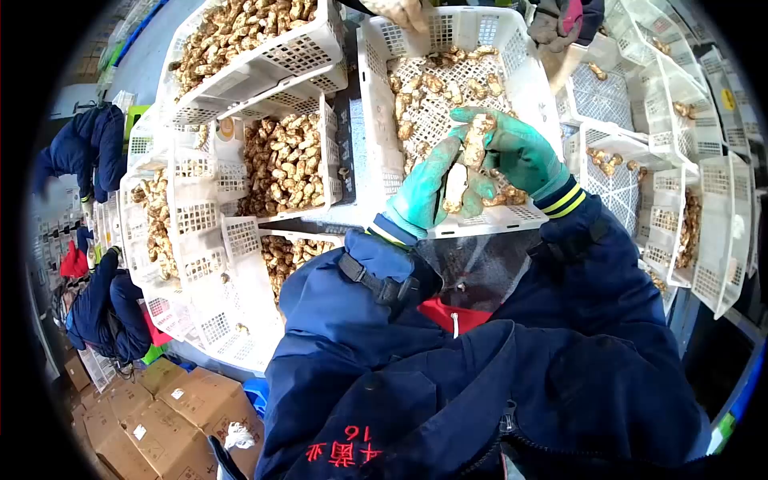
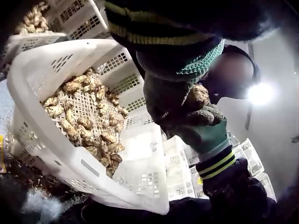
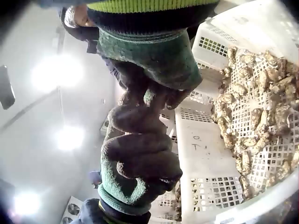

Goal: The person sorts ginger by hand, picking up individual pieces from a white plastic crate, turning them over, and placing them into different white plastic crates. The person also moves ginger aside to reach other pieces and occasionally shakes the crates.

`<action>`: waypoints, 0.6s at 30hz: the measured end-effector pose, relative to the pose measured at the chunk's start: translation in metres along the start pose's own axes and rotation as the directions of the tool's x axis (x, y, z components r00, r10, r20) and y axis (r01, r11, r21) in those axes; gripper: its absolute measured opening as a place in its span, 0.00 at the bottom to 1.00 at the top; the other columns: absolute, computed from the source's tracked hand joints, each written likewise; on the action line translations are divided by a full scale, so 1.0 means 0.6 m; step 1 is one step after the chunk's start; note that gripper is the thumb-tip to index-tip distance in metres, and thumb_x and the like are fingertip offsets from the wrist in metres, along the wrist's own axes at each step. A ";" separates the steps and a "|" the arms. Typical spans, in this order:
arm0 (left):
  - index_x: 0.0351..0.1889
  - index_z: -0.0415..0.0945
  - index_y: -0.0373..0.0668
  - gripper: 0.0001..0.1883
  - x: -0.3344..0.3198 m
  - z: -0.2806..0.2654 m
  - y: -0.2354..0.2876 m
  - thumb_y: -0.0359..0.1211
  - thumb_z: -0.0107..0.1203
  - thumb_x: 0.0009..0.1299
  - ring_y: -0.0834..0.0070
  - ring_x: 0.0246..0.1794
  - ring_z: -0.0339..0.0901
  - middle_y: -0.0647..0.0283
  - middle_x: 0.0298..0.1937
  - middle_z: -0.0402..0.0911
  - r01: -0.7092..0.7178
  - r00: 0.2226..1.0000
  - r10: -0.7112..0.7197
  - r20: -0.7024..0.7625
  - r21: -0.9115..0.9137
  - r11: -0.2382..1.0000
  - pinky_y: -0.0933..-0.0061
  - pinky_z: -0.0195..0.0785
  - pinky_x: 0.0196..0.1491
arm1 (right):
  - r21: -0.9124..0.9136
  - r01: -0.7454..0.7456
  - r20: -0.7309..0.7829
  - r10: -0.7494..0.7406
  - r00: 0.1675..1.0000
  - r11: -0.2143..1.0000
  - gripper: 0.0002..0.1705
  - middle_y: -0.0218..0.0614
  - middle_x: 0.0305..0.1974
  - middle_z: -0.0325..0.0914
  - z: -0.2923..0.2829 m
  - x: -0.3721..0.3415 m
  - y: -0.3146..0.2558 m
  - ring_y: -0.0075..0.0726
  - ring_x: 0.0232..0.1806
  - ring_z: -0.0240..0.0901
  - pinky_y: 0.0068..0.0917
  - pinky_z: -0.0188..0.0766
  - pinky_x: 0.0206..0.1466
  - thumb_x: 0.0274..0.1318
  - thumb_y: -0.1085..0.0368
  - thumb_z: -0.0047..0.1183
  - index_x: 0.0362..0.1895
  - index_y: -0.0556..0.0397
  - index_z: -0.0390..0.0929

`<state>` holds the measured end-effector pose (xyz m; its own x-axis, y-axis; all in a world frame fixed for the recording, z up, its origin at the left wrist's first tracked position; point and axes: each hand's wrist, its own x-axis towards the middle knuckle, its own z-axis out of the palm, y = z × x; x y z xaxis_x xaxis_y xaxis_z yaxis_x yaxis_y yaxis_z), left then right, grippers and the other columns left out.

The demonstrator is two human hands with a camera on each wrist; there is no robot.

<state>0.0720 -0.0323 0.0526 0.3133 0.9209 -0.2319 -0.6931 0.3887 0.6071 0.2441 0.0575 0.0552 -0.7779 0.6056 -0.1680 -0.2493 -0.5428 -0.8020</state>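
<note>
Both hands wear green gloves with dark, soiled fingers and meet above a white perforated crate (image 1: 544, 104). The left hand (image 1: 424, 188) grips a pale, brown-flecked mushroom (image 1: 456, 189), its stem pointing down. Close beside it, the right hand (image 1: 524, 152) holds another mushroom (image 1: 478, 138) upright between thumb and fingers. In the left wrist view, a rounded mushroom end (image 2: 199, 94) shows between the gloves. The right wrist view has the gloved fingers (image 3: 140, 154) covering most of what is held. Several loose mushrooms (image 3: 261, 123) lie across the crate's floor below.
Crates heaped with mushrooms (image 1: 284, 164) stand on the left, one stacked higher (image 1: 296, 52). More white crates (image 1: 724, 232) line the right side. Another person's gloved hand (image 1: 400, 12) reaches in at the far rim. Cardboard boxes (image 1: 172, 424) sit at lower left.
</note>
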 end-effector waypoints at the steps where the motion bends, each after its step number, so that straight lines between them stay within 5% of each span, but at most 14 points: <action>1: 0.59 0.65 0.37 0.26 -0.001 -0.003 0.002 0.49 0.36 0.77 0.71 0.27 0.78 0.55 0.34 0.81 0.068 0.997 -0.069 0.038 0.018 0.998 0.75 0.74 0.32 | 0.017 0.011 -0.002 -0.011 1.000 1.000 0.34 0.32 0.44 0.75 0.006 0.000 -0.001 0.17 0.36 0.71 0.14 0.69 0.37 0.52 0.65 0.47 0.65 0.63 0.60; 4: 0.54 0.68 0.36 0.22 -0.009 -0.017 0.014 0.45 0.42 0.76 0.73 0.32 0.79 0.56 0.40 0.80 0.189 0.977 -0.202 0.069 0.151 0.970 0.77 0.73 0.34 | 0.033 -0.011 0.030 0.010 0.999 0.999 0.34 0.33 0.45 0.75 0.003 -0.001 -0.001 0.19 0.36 0.70 0.15 0.69 0.39 0.52 0.66 0.46 0.65 0.61 0.61; 5: 0.52 0.70 0.35 0.20 -0.007 -0.021 0.011 0.43 0.45 0.75 0.74 0.31 0.79 0.57 0.37 0.81 -0.144 0.984 0.087 0.155 0.411 0.900 0.77 0.72 0.33 | 0.033 -0.028 0.049 0.027 0.998 0.999 0.34 0.34 0.47 0.74 -0.001 0.000 0.000 0.20 0.37 0.70 0.16 0.69 0.40 0.52 0.65 0.47 0.65 0.60 0.61; 6: 0.50 0.71 0.35 0.19 -0.001 -0.023 0.010 0.42 0.48 0.74 0.74 0.30 0.79 0.57 0.35 0.81 -0.452 0.892 0.329 0.310 0.595 0.665 0.77 0.72 0.31 | -0.056 0.023 0.034 -0.021 0.999 0.998 0.34 0.36 0.50 0.74 0.000 0.000 0.002 0.20 0.39 0.70 0.16 0.69 0.42 0.53 0.64 0.48 0.65 0.60 0.61; 8: 0.46 0.73 0.35 0.14 -0.009 -0.005 0.002 0.35 0.56 0.70 0.76 0.27 0.78 0.59 0.31 0.81 -0.056 0.987 0.089 -0.131 0.239 0.969 0.78 0.70 0.30 | -0.323 0.173 -0.007 -0.186 0.983 0.931 0.34 0.39 0.55 0.71 0.005 0.001 0.006 0.21 0.47 0.69 0.16 0.67 0.45 0.54 0.62 0.50 0.65 0.61 0.61; 11: 0.45 0.70 0.36 0.14 -0.007 -0.011 0.014 0.34 0.58 0.68 0.76 0.28 0.78 0.58 0.33 0.81 0.030 0.970 0.032 -0.240 0.251 0.967 0.76 0.70 0.30 | -0.259 0.094 -0.206 -0.150 0.967 0.961 0.30 0.39 0.57 0.71 -0.013 0.011 0.018 0.27 0.57 0.67 0.23 0.61 0.58 0.58 0.61 0.50 0.63 0.59 0.64; 13: 0.43 0.71 0.39 0.12 -0.001 -0.020 0.020 0.38 0.54 0.71 0.77 0.25 0.76 0.63 0.28 0.80 -0.123 0.905 0.227 -0.359 0.290 0.949 0.80 0.69 0.27 | -0.239 0.060 -0.280 -0.128 0.951 0.969 0.30 0.36 0.55 0.74 -0.023 0.007 0.020 0.29 0.58 0.67 0.27 0.58 0.62 0.57 0.60 0.52 0.62 0.57 0.65; 15: 0.45 0.73 0.39 0.16 -0.009 -0.041 0.070 0.43 0.50 0.73 0.80 0.24 0.75 0.66 0.28 0.78 -0.395 0.862 0.430 -0.269 0.177 0.902 0.81 0.68 0.28 | -0.225 0.017 -0.293 -0.084 0.952 0.974 0.27 0.37 0.55 0.74 -0.018 0.006 0.012 0.28 0.57 0.68 0.25 0.59 0.61 0.59 0.62 0.51 0.62 0.57 0.66; 17: 0.51 0.72 0.38 0.24 -0.029 -0.081 0.112 0.51 0.45 0.73 0.83 0.26 0.73 0.67 0.30 0.76 -0.519 0.829 0.452 -0.328 -0.153 0.841 0.84 0.66 0.29 | -0.511 0.160 -0.145 -0.267 0.953 0.845 0.25 0.37 0.55 0.74 -0.030 0.011 0.029 0.27 0.56 0.69 0.24 0.62 0.60 0.61 0.62 0.49 0.60 0.58 0.67; 18: 0.55 0.71 0.36 0.32 -0.031 -0.089 0.109 0.57 0.44 0.71 0.82 0.28 0.71 0.66 0.34 0.76 -0.509 0.792 0.424 -0.440 -0.091 0.856 0.84 0.65 0.30 | -0.522 0.152 -0.151 -0.266 0.952 0.839 0.24 0.37 0.54 0.74 -0.025 0.014 0.028 0.27 0.56 0.69 0.25 0.63 0.59 0.62 0.62 0.49 0.60 0.58 0.68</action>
<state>-0.0137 -0.0222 0.0562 -0.3315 0.9067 -0.2609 -0.8116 -0.1331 0.5688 0.2422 0.0619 0.0316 -0.5873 0.8087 -0.0327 -0.0267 -0.0597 -0.9979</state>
